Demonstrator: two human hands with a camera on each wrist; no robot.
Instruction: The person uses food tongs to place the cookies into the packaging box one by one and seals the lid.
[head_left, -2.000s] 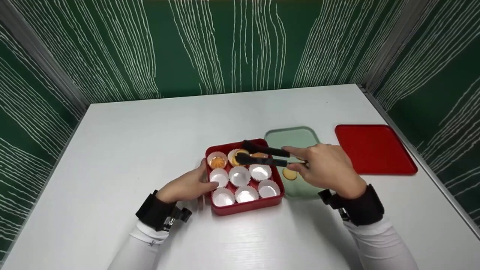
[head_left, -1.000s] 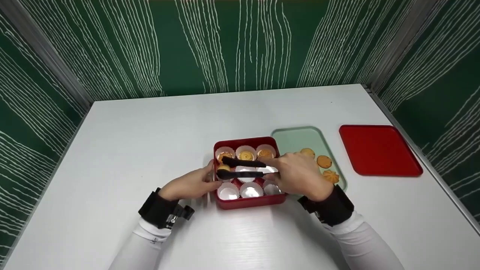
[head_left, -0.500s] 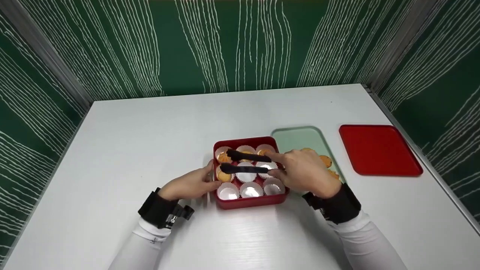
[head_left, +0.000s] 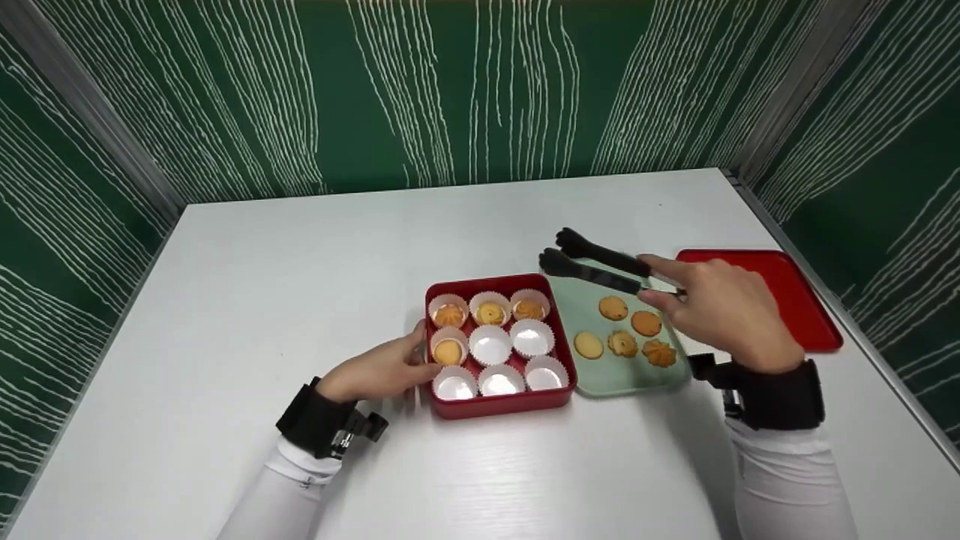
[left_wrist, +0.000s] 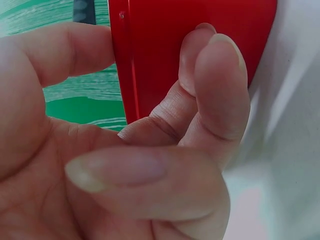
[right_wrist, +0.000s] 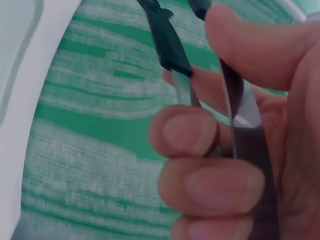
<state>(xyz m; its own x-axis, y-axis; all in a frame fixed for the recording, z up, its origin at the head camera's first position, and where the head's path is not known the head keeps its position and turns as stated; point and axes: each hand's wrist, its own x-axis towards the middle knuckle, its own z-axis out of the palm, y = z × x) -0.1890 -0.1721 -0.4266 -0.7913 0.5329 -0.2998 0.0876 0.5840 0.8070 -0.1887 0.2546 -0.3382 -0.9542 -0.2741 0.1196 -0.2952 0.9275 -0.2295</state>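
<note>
My left hand (head_left: pixel 382 367) grips the left wall of a red box (head_left: pixel 495 409), with the thumb at the rim and fingers against the outer side; in the left wrist view the red wall (left_wrist: pixel 155 55) shows between them. The box holds white paper cups in rows. Cookies sit in the back-row cups, and a round yellow cookie (head_left: pixel 448 352) lies in the middle row's left cup. My right hand (head_left: pixel 720 304) holds black-tipped metal tongs (head_left: pixel 600 270) over the green tray (head_left: pixel 600 382); their arms are spread, with nothing between the tips. In the right wrist view, fingers curl round the tongs' metal handle (right_wrist: pixel 250 150).
Several cookies (head_left: pixel 622 343) of different shapes lie on the green tray, right beside the box. A red tray (head_left: pixel 814 315) stands at the far right, partly behind the right hand. Bare white table (head_left: pixel 300 285) stretches left of the box. Green patterned walls (head_left: pixel 480 90) enclose the back and sides.
The tongs let go of the round yellow cookie in the middle row's left cup. The right hand then moved right and back with the tongs, uncovering the box. The left hand stayed at the box.
</note>
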